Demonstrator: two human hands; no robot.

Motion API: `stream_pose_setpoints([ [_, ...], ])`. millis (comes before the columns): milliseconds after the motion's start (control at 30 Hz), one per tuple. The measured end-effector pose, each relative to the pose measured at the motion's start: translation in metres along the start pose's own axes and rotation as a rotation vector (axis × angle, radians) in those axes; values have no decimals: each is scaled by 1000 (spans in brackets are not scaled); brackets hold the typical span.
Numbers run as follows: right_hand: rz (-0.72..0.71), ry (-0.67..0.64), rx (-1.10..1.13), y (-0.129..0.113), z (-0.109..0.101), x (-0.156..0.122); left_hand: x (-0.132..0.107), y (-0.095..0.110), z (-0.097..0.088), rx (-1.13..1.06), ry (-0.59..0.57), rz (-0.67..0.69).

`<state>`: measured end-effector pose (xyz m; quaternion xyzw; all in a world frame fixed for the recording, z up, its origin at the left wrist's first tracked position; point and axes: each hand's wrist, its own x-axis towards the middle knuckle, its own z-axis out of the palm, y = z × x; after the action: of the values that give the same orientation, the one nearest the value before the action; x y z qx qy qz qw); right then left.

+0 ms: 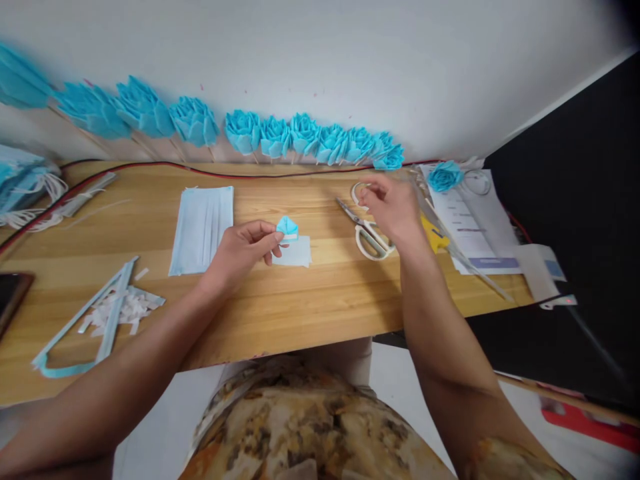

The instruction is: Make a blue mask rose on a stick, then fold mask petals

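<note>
My left hand (pixel 245 250) pinches a small folded piece of blue mask fabric (pixel 287 228) with a white strip along its lower edge. Beneath that hand lie pale cut rectangles of fabric (pixel 295 253). Over the right part of the table, my right hand (pixel 393 207) is raised with its fingers curled together; it is slightly blurred, and I cannot make out what is in them. Scissors (pixel 373 239) with white handles lie partly open just below it. A pale ring (pixel 357 193) shows behind its fingers.
A flat face mask (pixel 203 230) lies left of centre. Scraps and strips (pixel 120 310) are heaped at left, near a phone (pixel 13 297). Blue fabric flowers (pixel 305 133) on sticks lean against the wall. A glue gun (pixel 435 233), papers (pixel 480 220) and another flower (pixel 445 175) sit at right.
</note>
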<state>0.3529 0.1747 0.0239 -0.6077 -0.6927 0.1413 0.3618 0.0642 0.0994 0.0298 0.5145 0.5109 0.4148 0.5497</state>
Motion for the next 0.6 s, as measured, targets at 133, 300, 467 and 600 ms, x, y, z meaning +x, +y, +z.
stream_pose_setpoints([
  [133,56,-126,-256,3,2,-4,-1,-1,1,-58,5,0],
  [300,94,-132,-345,-2,15,-9,-1,-2,4,-118,17,-3],
  [467,122,-75,-323,6,22,-7,0,-3,3,-108,10,-8],
  [600,132,-39,-277,11,25,-7,-1,-5,2,-131,17,-16],
])
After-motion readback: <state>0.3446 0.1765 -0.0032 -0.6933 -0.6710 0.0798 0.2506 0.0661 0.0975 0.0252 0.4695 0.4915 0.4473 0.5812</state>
